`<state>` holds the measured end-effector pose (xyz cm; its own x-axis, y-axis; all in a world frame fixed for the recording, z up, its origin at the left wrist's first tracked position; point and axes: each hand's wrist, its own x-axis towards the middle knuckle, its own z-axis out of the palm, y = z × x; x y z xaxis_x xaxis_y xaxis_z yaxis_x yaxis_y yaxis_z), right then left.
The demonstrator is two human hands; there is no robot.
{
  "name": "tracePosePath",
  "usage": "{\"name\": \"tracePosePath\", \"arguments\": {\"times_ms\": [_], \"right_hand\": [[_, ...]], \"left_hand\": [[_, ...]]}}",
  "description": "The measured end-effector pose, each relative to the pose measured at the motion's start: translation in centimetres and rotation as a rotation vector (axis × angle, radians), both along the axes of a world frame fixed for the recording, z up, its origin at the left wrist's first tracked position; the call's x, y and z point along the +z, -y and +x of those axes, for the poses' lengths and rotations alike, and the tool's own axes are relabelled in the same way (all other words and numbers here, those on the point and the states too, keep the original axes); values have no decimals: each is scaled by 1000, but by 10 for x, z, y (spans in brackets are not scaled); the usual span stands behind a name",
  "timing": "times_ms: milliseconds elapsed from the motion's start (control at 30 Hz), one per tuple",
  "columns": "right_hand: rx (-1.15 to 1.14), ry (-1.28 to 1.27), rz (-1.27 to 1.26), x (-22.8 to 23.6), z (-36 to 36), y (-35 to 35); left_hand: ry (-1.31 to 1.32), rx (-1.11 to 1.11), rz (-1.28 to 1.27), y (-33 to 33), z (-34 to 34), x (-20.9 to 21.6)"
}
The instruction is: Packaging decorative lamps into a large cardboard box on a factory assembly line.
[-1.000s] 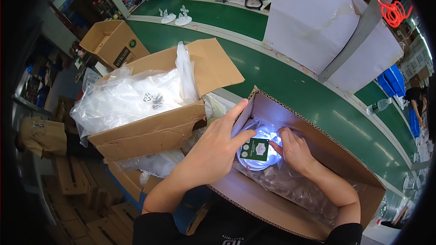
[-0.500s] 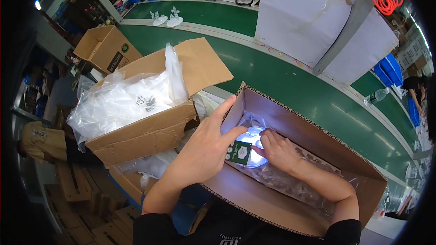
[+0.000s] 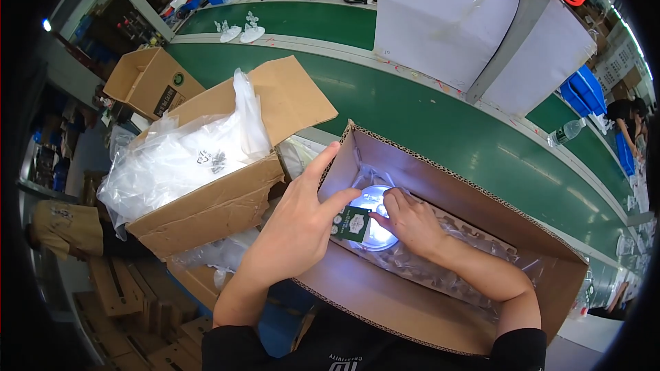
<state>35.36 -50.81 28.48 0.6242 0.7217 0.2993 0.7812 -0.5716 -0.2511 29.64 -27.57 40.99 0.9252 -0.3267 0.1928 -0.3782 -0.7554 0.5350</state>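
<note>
A bright, glowing round light point(image 3: 377, 235) lies inside a long open cardboard box point(image 3: 564, 302), near its left end. Over the light's left side is a dark green card tag point(image 3: 355, 225). My right hand point(image 3: 416, 228) reaches into the box with fingers curled and pressed together on the light, the thumb by the tag. My left hand point(image 3: 295, 230) is at the box's left end, index finger stretched along the wall and thumb pointing to the light's upper rim. Its other fingers are hidden. Clear plastic-wrapped items point(image 3: 447, 261) lie beneath and beside the light.
Left of my box, another carton point(image 3: 206, 196) holds clear plastic bags point(image 3: 185, 158). A smaller carton point(image 3: 148, 86) stands behind it. The green conveyor point(image 3: 426, 106) runs beyond, with white ornaments point(image 3: 251, 31) and a plastic bottle point(image 3: 567, 132). Flattened cartons point(image 3: 127, 288) are stacked at lower left.
The view has shifted slightly, so the boxes and bench appear a little further left. Both hands keep nearly the same places at the light and the box.
</note>
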Motion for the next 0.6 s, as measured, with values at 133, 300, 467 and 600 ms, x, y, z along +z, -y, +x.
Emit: {"name": "tracePosePath", "arguments": {"times_ms": [133, 300, 467, 600], "right_hand": [[-36, -80, 13, -3, -1, 6], [-42, -126, -1, -5, -17, 8], [-39, -102, -95, -5, -34, -6], [-45, -133, -126, -3, -27, -5]], "left_hand": [[-7, 0, -6, 0, 1, 2], [-12, -12, -21, 2, 3, 1], [-43, 5, -40, 2, 2, 5], [-17, -7, -24, 5, 6, 3]]}}
